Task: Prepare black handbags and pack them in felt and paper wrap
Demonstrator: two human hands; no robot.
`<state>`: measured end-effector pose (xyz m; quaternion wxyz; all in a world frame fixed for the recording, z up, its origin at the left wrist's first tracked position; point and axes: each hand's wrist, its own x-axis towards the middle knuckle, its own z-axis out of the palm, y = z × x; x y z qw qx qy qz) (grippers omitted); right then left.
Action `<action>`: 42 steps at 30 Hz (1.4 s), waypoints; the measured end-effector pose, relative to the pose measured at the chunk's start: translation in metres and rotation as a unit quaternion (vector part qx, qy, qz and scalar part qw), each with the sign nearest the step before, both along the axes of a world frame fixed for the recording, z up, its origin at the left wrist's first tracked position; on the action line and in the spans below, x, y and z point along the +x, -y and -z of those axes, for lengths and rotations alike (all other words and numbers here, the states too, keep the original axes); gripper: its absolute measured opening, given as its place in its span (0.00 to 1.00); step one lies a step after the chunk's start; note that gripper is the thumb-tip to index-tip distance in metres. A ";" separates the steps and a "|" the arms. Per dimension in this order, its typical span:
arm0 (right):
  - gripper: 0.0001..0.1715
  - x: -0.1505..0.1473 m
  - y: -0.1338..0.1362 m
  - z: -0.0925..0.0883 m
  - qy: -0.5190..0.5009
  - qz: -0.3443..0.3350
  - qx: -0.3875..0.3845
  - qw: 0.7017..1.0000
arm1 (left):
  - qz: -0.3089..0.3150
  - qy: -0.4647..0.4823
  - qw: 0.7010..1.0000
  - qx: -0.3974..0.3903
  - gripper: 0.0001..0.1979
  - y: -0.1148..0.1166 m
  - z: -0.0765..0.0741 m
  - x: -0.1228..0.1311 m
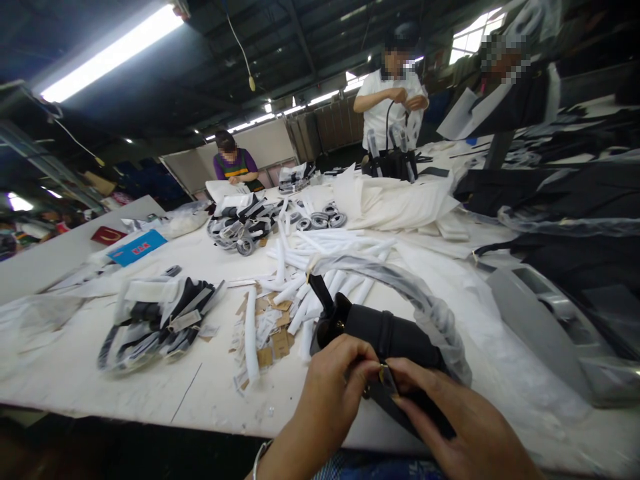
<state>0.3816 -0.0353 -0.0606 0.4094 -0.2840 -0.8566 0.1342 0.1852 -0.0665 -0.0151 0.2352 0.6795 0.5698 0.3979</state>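
A black handbag (393, 330) lies at the table's near edge, its raised handle (420, 290) wrapped in clear plastic. Both hands meet at a small gold-coloured metal fitting (384, 375) on the bag's front strap. My left hand (337, 380) pinches at the fitting's left side, thumb and forefinger together. From the right, my right hand (440, 407) holds the black strap (393, 383) close beside the fitting, its fingers closed around it. The fingers hide part of the strap and the bag's front.
White tubes (325, 257) and small brown cards (280, 343) lie beyond the bag. Wrapped black straps (160, 313) are piled left. A grey plastic object (535, 327) lies right. Across the table are a person in white (393, 100) and a person in purple (235, 163).
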 end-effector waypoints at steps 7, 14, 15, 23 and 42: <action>0.20 0.001 0.001 0.001 0.001 0.004 0.000 1.000 | -0.018 -0.130 0.988 0.084 0.07 0.001 0.011 0.008; 0.23 0.003 0.002 0.002 0.004 0.021 -0.031 0.999 | -0.026 -0.094 0.989 0.107 0.07 0.003 0.016 0.012; 0.24 0.003 0.002 0.002 0.005 0.025 -0.034 0.999 | -0.026 -0.088 0.990 0.109 0.07 0.003 0.016 0.013; 0.25 0.001 0.002 -0.003 0.006 0.027 -0.033 0.999 | -0.032 -0.121 0.981 0.148 0.07 0.010 0.021 0.017; 0.24 0.001 -0.002 -0.001 0.013 0.017 0.000 1.000 | -0.043 -0.018 0.988 0.145 0.07 0.006 0.009 0.010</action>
